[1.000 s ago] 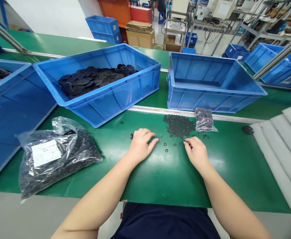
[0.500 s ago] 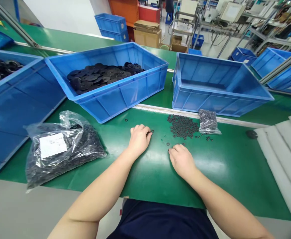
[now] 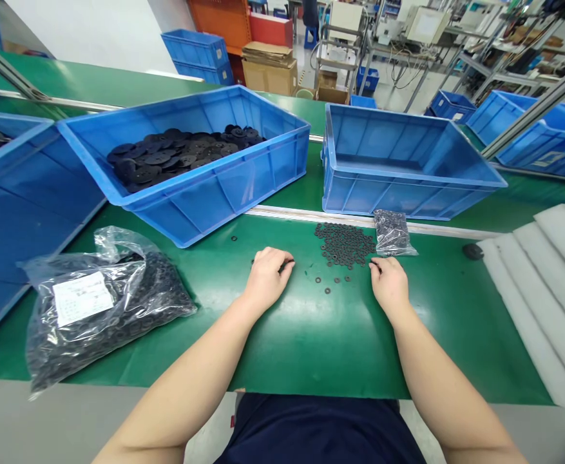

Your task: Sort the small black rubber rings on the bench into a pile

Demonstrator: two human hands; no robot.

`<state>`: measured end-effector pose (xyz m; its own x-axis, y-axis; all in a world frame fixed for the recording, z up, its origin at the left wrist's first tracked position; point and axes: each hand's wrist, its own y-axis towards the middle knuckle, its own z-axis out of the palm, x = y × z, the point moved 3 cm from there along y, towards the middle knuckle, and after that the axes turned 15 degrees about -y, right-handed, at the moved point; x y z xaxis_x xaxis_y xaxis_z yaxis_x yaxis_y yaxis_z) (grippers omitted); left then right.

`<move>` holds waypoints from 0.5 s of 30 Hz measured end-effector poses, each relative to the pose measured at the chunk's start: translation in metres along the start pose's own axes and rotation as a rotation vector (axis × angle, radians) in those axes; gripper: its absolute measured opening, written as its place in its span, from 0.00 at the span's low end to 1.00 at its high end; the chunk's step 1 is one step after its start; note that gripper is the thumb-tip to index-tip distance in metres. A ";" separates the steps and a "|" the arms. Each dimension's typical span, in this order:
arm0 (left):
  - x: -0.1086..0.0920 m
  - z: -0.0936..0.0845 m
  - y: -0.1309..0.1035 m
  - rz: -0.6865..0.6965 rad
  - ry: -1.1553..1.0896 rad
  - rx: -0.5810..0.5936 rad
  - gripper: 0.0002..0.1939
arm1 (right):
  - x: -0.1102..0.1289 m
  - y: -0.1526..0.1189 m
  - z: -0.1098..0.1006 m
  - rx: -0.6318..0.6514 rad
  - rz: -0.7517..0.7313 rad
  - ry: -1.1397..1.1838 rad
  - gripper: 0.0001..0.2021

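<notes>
Green bench mat (image 3: 311,348) underfoot of everything, largest surface in view. Blue plastic crate of black round discs (image 3: 190,167) set far left of centre; second blue plastic crate (image 3: 408,161) to its right, contents not visible. White foam strips (image 3: 547,277) along right edge. Clear plastic bag of small black rings with white label (image 3: 103,309) lay near left, well apart from both hands. Smaller clear bag of black rings (image 3: 391,233) stood just beside loose heap of small black rubber rings (image 3: 344,243), both in front of second crate. Left hand (image 3: 267,278) rested knuckles-up on mat, fingers curled under, something small and dark at fingertips; held or only touched, could not tell. Right hand (image 3: 389,283) lay palm-down at heap's near right edge, fingers loosely bent, fingertips touching rings there; grip could not be told. Few stray rings (image 3: 328,283) scattered between hands.
</notes>
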<state>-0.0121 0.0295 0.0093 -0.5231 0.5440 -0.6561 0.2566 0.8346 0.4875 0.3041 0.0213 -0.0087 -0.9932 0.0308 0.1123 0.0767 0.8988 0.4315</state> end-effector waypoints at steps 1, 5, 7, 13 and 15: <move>-0.002 0.003 -0.001 0.034 -0.028 0.031 0.03 | -0.003 0.001 0.003 0.014 0.011 0.003 0.14; -0.009 0.017 -0.006 0.083 -0.062 0.203 0.06 | 0.006 -0.001 -0.001 0.010 0.019 0.048 0.12; -0.012 0.022 -0.008 0.075 -0.035 0.273 0.07 | 0.025 -0.006 -0.009 -0.006 -0.046 0.114 0.12; -0.022 0.020 -0.008 0.065 -0.010 0.306 0.08 | 0.103 -0.027 -0.020 0.085 -0.397 0.182 0.09; -0.022 0.014 -0.006 0.044 -0.019 0.269 0.07 | 0.113 -0.030 -0.017 0.100 -0.419 0.168 0.08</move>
<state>0.0091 0.0136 0.0127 -0.4918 0.5797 -0.6497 0.4866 0.8017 0.3470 0.1906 -0.0096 0.0061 -0.9080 -0.4083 0.0936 -0.3457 0.8566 0.3832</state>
